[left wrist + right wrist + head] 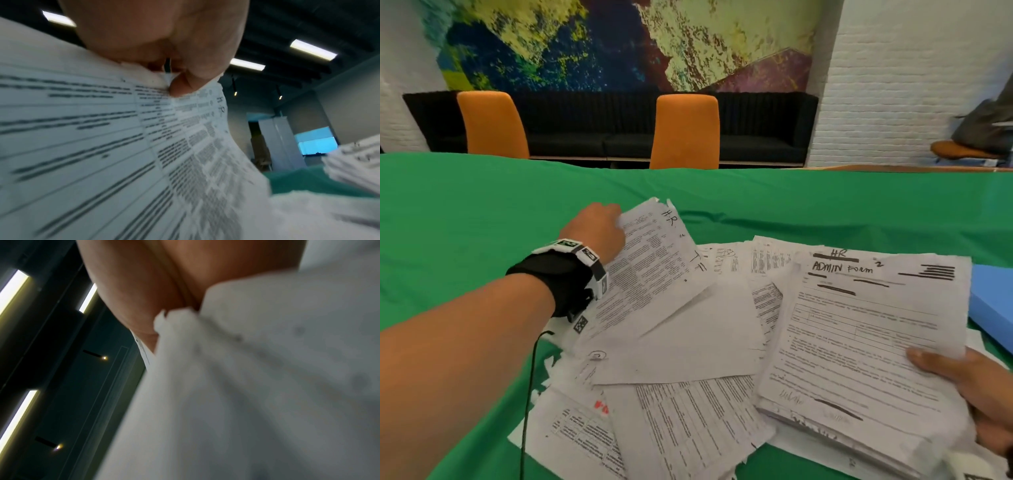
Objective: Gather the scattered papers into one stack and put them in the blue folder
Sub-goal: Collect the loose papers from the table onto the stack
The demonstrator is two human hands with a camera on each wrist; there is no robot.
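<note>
My left hand [602, 226] pinches the far corner of a printed sheet marked "HR" [650, 260] and holds that corner lifted off the table; the left wrist view shows the fingertips [180, 86] curled on the torn edge of the sheet [102, 138]. My right hand [969, 387] grips a thick stack of papers [859, 349] topped by an "ADMIN FORM" page, thumb on top, at the right. In the right wrist view the stack [257, 369] fills the frame under the palm [154, 280]. Several loose sheets [688, 421] lie overlapped between the hands. The blue folder [993, 305] lies at the right edge, behind the stack.
A green cloth [465, 212] covers the table. Two orange chairs [685, 132] stand behind its far edge, with a black sofa [756, 137] behind them. A black cable [527, 411] runs from my left wristband toward me.
</note>
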